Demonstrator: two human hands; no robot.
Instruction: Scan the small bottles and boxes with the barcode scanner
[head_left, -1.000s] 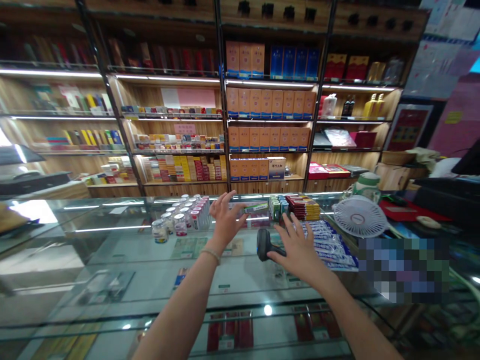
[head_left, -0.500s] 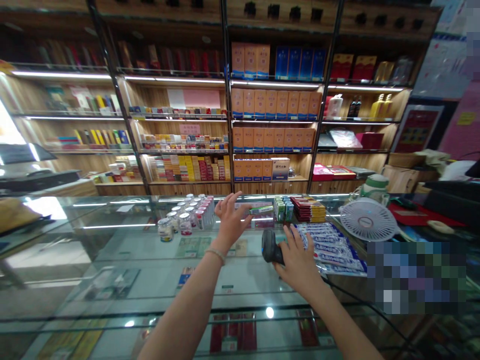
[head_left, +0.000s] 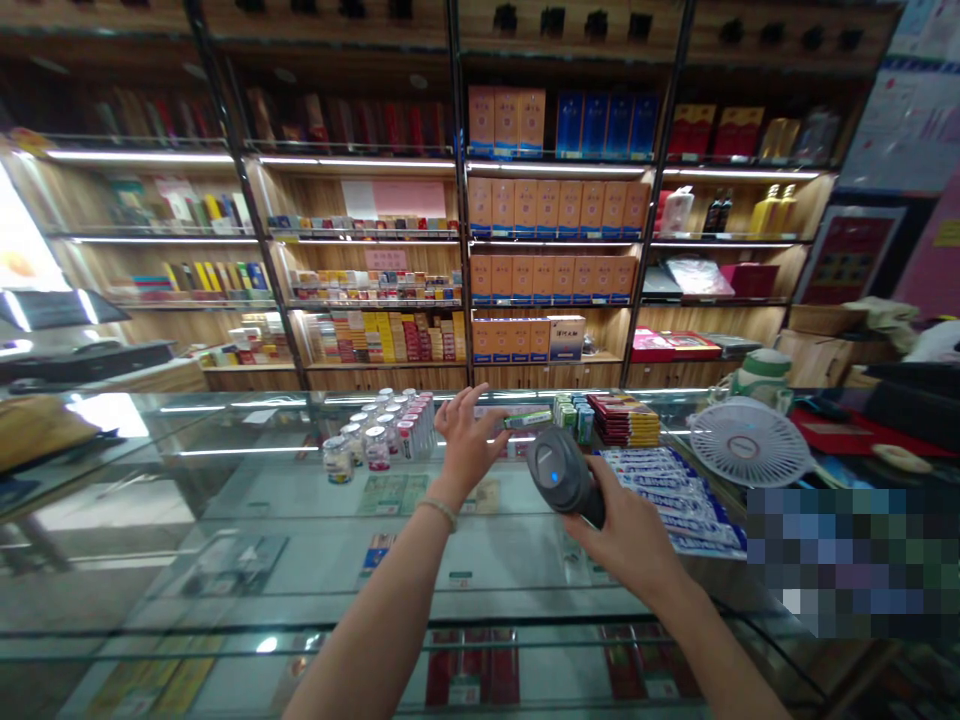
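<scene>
Between the thumb and fingers of my left hand [head_left: 469,440] is a small, slim green-and-white packet [head_left: 529,418], held out to the right above the glass counter [head_left: 300,540]. My right hand [head_left: 630,530] is wrapped round the handle of a dark grey barcode scanner [head_left: 559,470]. A blue light shows on the scanner's head, which is close below the packet. Behind the scanner stand several small green and blue packs [head_left: 574,412]. Right of them are stacked red and yellow packs [head_left: 624,418]. Blue-and-white long packets [head_left: 667,490] lie beside my right hand.
Several small jars [head_left: 375,445] and pink-labelled bottles stand left of my left hand. A white fan [head_left: 742,443] and a green-and-white jug [head_left: 757,375] are at the right. A black cable [head_left: 772,645] crosses the lower right. Stocked shelves [head_left: 465,240] line the back wall.
The scanner has been lifted off the counter area and turned, its head now up near the packet. My right hand has closed round its handle. The left hand keeps its hold on the packet.
</scene>
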